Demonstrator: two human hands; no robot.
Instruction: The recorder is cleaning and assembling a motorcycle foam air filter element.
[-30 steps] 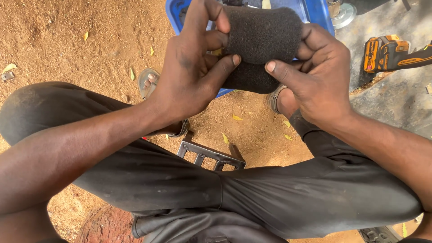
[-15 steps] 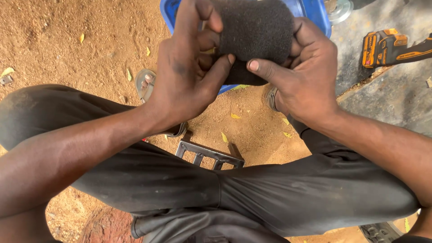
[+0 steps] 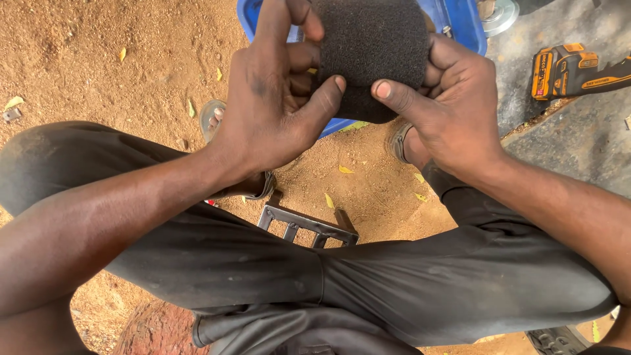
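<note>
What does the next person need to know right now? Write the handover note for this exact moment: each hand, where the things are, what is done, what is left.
Left hand: gripping the left edge of the black foam block, thumb pressed on its front face.
Right hand: gripping the block's right edge, thumb on the front beside the left thumb.
The block is held up in front of the blue tub, clear of the ground.
On the sandy ground between the feet lies a grey metal bracket; a yellow and black power tool lies at the right.
Done: the block is in both hands.
Left: it has not been set down or fitted to anything.
</note>
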